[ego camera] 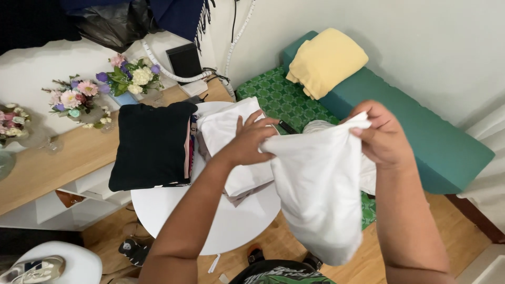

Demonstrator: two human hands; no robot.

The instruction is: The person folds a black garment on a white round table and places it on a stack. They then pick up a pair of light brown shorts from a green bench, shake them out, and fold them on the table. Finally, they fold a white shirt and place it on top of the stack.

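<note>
White garment (315,184), held up mid-fold.
Left hand (250,139) and right hand (381,137) pinch its top edge; folded stack (152,144) beyond left hand.

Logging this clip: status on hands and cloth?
Left hand, right hand both grip white cloth garment, held up. Round white table below carries folded black garment. Nothing obstructing.

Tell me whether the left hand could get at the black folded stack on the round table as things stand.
Probably yes, though not freely. The left hand is gripping the white garment together with the right hand, so it would have to let go first. The black folded stack lies just beside it on the round white table, nothing between.
</note>
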